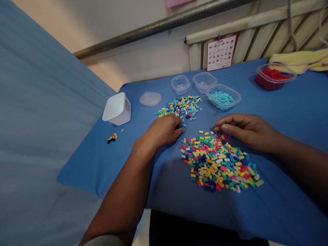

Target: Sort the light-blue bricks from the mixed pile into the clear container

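Observation:
My left hand (166, 130) rests at the near edge of the farther pile of small building bricks (183, 106), its fingers curled downward. What its fingertips hold, if anything, is hidden. Above the far right edge of the larger, nearer pile of mixed-colour building bricks (220, 162) is my right hand (246, 131). Its thumb and fingers are closed in a loose pinch, and I cannot make out anything between them. Beyond this hand stands a clear tub (237, 99) holding light-blue bricks (222, 98).
Two clear tubs (180, 89) (204, 83) stand behind the farther pile, near a clear lid (150, 99). At left are a white container (116, 111) and a few loose bricks (112, 138). A tub of red bricks (274, 78) and a yellow cloth (299, 60) lie far right.

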`<state>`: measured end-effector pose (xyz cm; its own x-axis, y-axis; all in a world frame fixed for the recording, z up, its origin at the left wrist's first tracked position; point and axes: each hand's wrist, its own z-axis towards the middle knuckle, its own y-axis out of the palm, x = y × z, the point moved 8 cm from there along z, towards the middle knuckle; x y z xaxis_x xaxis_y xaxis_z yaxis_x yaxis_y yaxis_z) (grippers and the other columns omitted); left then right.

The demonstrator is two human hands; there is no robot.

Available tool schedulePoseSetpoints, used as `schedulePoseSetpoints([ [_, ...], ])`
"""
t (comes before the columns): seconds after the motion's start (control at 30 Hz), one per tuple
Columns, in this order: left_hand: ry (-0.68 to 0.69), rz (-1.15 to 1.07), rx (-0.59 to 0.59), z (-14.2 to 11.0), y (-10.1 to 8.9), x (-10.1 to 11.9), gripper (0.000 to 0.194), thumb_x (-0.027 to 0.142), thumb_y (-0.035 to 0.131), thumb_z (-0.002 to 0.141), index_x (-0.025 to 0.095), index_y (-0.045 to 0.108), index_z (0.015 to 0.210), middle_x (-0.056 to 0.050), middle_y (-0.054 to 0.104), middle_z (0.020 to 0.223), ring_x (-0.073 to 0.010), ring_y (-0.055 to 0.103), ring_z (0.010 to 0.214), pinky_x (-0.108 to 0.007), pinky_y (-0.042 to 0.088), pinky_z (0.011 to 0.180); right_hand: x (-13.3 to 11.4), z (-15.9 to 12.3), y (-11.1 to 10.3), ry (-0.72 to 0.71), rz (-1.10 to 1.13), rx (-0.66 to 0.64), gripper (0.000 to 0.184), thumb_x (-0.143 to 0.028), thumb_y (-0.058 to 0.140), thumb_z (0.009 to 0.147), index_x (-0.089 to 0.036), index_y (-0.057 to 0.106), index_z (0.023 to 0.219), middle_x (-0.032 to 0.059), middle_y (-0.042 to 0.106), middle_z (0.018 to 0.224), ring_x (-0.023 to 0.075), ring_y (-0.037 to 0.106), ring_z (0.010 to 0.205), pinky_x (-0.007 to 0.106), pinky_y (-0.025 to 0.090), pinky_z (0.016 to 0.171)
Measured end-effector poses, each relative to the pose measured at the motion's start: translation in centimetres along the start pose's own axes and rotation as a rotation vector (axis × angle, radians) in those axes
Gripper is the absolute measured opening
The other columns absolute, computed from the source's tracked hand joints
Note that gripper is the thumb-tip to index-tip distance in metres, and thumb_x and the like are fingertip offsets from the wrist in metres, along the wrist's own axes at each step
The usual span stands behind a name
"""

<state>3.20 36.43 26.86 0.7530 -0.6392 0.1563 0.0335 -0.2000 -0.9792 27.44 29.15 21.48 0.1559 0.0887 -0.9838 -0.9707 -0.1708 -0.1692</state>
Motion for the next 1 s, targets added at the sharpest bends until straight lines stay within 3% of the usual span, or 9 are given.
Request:
schedulePoseSetpoints([
  [0.1,0.040,-0.014,-0.005,0.2,0.1,0.6,0.016,0.020,0.070,0.101,0.014,0.082,0.110,-0.009,0.077,0.112,-0.0286,0.071,0.106,-0.039,0.051,0.090,0.0,0.0,0.0,0.003,-0.002,-0.001,0.044,-0.069,0.084,0.095,-0.028,0.086,0.112,0.0081,0.090,0.109,0.0269,0.084,0.099,0.037,0.068,0.084],
  [0.27,0.072,-0.197,0.149,0.1,-1.0,1.6,0.029,0.009,0.069,0.092,0.012,0.079,0.119,-0.006,0.075,0.108,-0.0214,0.068,0.093,-0.034,0.050,0.081,0.1,0.1,0.1,0.017,0.013,-0.004,0.044,-0.070,0.084,0.095,-0.029,0.085,0.113,0.0073,0.089,0.111,0.0260,0.084,0.100,0.036,0.066,0.084],
  [0.37,0.063,-0.198,0.131,0.4,-0.5,1.9,0.029,0.007,0.065,0.092,0.013,0.080,0.116,-0.007,0.074,0.108,-0.0221,0.068,0.095,-0.035,0.051,0.084,0.1,0.1,0.2,0.018,0.020,-0.005,0.044,-0.069,0.084,0.095,-0.028,0.085,0.113,0.0073,0.089,0.110,0.0258,0.083,0.099,0.036,0.065,0.084],
  [0.5,-0.020,-0.072,0.114,0.9,0.2,0.5,0.029,0.007,0.059,0.095,0.012,0.080,0.115,-0.011,0.075,0.114,-0.0279,0.070,0.107,-0.039,0.052,0.094,0.1,0.1,0.2,0.014,0.031,-0.006,0.043,-0.068,0.084,0.096,-0.028,0.085,0.113,0.0075,0.089,0.110,0.0253,0.083,0.100,0.035,0.065,0.085],
  [0.67,-0.102,0.001,0.163,0.6,-0.4,-1.0,0.030,0.010,0.056,0.099,0.014,0.080,0.116,-0.012,0.075,0.116,-0.0311,0.070,0.111,-0.042,0.053,0.096,0.2,0.1,0.2,0.013,0.032,-0.017,0.043,-0.067,0.084,0.096,-0.028,0.085,0.113,0.0073,0.089,0.111,0.0252,0.083,0.100,0.035,0.064,0.085],
  [0.77,-0.030,-0.089,0.129,0.4,-0.3,0.5,0.030,0.011,0.060,0.097,0.015,0.080,0.119,-0.010,0.074,0.116,-0.0272,0.070,0.106,-0.039,0.053,0.094,0.3,0.1,0.2,0.015,0.037,-0.011,0.043,-0.068,0.084,0.096,-0.028,0.086,0.113,0.0074,0.089,0.111,0.0259,0.083,0.099,0.036,0.064,0.084],
  [0.87,-0.044,-0.090,0.059,0.5,0.1,1.3,0.031,0.011,0.059,0.098,0.013,0.077,0.124,-0.012,0.074,0.118,-0.0276,0.068,0.107,-0.039,0.052,0.093,0.2,0.1,0.2,0.016,0.036,-0.006,0.043,-0.068,0.084,0.096,-0.029,0.086,0.112,0.0073,0.089,0.110,0.0262,0.082,0.098,0.037,0.065,0.083],
  [1.0,-0.114,-0.011,0.020,1.0,0.3,1.0,0.011,0.016,0.062,0.099,0.015,0.070,0.107,-0.012,0.071,0.109,-0.0272,0.064,0.095,-0.040,0.048,0.082,0.0,0.2,0.3,0.012,0.012,-0.015,0.044,-0.069,0.083,0.095,-0.028,0.086,0.111,0.0077,0.089,0.109,0.0268,0.082,0.096,0.038,0.065,0.082],
])
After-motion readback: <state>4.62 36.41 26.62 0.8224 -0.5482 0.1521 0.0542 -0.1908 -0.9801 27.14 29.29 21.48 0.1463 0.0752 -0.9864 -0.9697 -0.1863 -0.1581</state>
